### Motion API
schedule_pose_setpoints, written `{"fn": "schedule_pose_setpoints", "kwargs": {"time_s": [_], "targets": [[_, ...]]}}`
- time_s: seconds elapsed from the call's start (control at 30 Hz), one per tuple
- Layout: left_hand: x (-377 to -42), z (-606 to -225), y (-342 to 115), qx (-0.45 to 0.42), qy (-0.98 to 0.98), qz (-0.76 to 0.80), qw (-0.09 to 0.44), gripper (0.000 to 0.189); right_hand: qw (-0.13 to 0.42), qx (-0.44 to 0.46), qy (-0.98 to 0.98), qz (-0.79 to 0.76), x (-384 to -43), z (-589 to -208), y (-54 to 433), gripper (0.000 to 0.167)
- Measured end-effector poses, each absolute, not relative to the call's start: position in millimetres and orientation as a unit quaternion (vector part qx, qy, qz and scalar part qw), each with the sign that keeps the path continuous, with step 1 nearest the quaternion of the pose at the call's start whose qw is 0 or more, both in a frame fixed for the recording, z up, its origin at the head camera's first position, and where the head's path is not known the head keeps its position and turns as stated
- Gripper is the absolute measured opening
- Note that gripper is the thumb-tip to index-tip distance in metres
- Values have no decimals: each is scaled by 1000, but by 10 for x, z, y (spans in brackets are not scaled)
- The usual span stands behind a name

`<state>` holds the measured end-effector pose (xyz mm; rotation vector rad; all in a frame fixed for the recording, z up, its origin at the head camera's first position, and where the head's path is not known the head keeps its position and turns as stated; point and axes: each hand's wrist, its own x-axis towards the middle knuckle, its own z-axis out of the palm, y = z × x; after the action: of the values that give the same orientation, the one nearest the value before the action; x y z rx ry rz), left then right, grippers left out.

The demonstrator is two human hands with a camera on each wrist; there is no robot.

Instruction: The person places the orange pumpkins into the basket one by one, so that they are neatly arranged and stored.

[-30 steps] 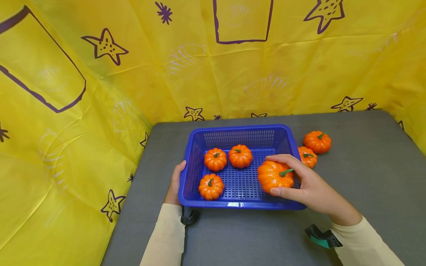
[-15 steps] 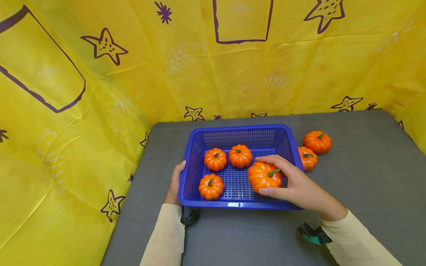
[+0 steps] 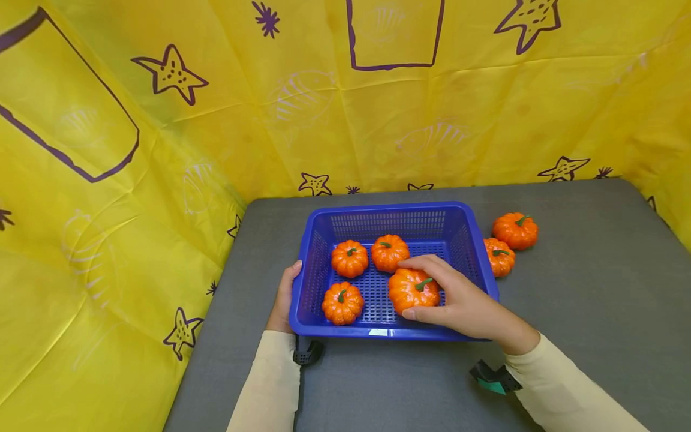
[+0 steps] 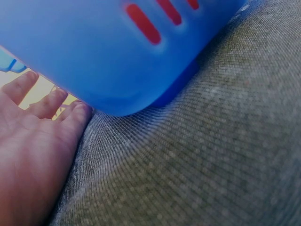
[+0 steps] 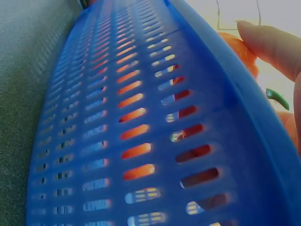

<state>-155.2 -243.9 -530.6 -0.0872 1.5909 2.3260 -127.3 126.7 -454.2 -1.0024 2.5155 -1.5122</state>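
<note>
My right hand (image 3: 459, 300) grips a glossy orange toy pumpkin (image 3: 407, 292) with a green stem, thumb on the near side and fingers over the far side. This pumpkin is over the right half of a blue perforated basket (image 3: 394, 211); in the right wrist view its orange side (image 5: 242, 54) shows above the rim. Against the basket's left outer wall, my left hand (image 3: 282, 300) rests with fairly straight fingers; the left wrist view shows the fingertips touching the blue plastic (image 4: 94, 56). Inside the basket are three smaller pumpkins (image 3: 349, 259), (image 3: 390, 253), (image 3: 342, 303).
Right of the basket, two more pumpkins (image 3: 515, 231), (image 3: 499, 257) lie close together on the grey table (image 3: 583, 288); the basket rim partly hides the nearer one. Yellow printed cloth (image 3: 345, 132) hangs behind the table and along its left side.
My right hand has carried the gripped pumpkin leftward over the basket, from near its right wall toward the middle. The left hand, basket and other pumpkins stay where they were.
</note>
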Motion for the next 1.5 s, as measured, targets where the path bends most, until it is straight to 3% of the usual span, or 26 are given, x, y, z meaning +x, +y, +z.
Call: {"fn": "schedule_pose_setpoints", "kwargs": {"time_s": [0.53, 1.03, 1.5], "targets": [[-1527, -5299, -2433, -40, 551, 820, 150, 74, 24, -309, 835, -454, -1291, -4505, 1043, 68], [-1542, -5286, -2427, -31, 550, 819, 159, 76, 73, -308, 853, -414, -1384, -4589, 901, 61], [-1561, -5300, -2413, -32, 549, 821, 154, 74, 126, -316, 865, -369, -1414, -4657, 875, 65]]}}
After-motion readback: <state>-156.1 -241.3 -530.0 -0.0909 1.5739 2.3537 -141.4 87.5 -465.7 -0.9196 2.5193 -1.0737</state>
